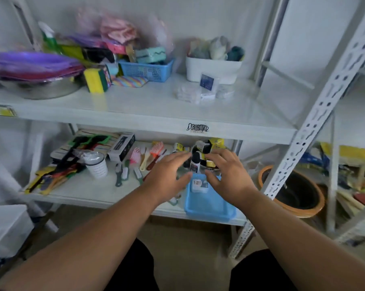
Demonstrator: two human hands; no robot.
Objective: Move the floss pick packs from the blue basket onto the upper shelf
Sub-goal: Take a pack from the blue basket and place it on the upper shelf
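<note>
A blue basket (211,206) sits at the front right of the lower shelf, with one floss pick pack (199,185) lying at its far end. Several clear floss pick packs (198,92) rest on the upper shelf (156,110) in front of a white tub. My left hand (166,175) hovers just left of the basket, fingers spread and empty. My right hand (225,173) hovers over the basket's far right side, fingers also apart and empty. The pack lies between the two hands.
Behind the basket stand small bottles and boxes (200,156). Brushes (139,162), a cup (96,164) and a box fill the lower shelf's left. The upper shelf holds a white tub (213,69), a second blue basket (148,69), sponges and a metal bowl. A slotted shelf post (316,114) rises at right.
</note>
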